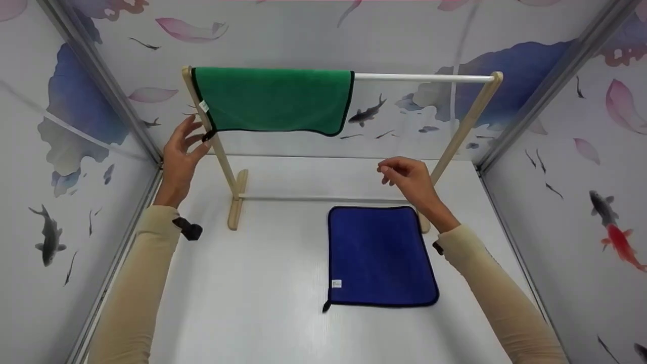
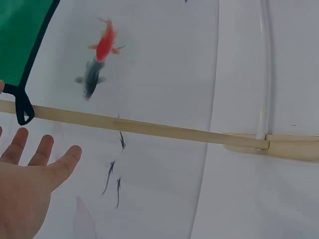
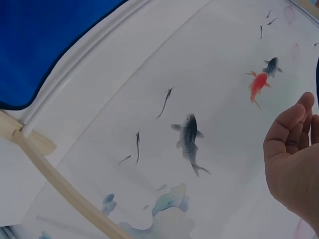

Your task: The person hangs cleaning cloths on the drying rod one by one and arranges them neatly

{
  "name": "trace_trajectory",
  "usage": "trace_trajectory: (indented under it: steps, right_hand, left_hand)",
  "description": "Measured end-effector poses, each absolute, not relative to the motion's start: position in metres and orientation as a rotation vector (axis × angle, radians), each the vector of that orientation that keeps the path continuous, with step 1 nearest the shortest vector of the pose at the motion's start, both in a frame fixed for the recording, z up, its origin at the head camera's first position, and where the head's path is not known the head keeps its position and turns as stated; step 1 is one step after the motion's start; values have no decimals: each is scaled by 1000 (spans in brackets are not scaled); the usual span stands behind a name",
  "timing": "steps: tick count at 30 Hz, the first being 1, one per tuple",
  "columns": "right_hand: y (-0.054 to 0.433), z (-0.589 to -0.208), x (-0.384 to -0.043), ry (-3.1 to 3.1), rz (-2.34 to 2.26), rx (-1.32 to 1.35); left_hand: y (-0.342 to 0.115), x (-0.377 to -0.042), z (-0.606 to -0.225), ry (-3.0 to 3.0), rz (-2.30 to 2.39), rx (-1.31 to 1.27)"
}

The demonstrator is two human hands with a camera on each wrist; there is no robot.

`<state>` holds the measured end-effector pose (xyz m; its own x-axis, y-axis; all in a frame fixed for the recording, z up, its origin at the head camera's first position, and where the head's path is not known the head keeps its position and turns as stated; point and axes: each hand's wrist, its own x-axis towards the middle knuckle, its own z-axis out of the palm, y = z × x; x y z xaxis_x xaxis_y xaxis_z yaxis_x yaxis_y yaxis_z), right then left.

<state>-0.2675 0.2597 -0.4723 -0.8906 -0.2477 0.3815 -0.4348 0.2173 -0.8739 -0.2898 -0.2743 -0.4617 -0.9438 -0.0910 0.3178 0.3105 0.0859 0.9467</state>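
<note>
A green towel point(image 1: 275, 98) with black edging hangs over the left part of a white rail point(image 1: 419, 78). My left hand point(image 1: 183, 159) is at the towel's lower left corner, by its black loop point(image 2: 24, 107) and the rack's wooden left post point(image 2: 134, 127). Its fingers are spread and it grips nothing; whether a fingertip touches the towel edge I cannot tell. My right hand point(image 1: 409, 179) hovers in the air before the right post point(image 1: 465, 124), fingers loosely curled, nothing seen in them. Below it a dark blue towel point(image 1: 381, 255) lies flat on the white table.
The rack stands on wooden feet point(image 1: 237, 199) joined by a thin lower bar point(image 1: 323, 198). Side and back walls printed with fish and petals enclose the white table point(image 1: 252, 303). A metal corner strip point(image 1: 108, 86) runs up at the left.
</note>
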Motion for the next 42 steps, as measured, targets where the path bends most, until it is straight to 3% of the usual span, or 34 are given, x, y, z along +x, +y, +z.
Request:
trace_trajectory:
  steps: [32,42]
  right_hand:
    - [282,-564,-203,-2512,1727,357]
    - [303,-604,-199,-2576,1657,299]
  left_hand:
    - [-269,-294,-503,-2066,-2049,-134]
    - [-267,-294,-508,-2111,-2021,-101]
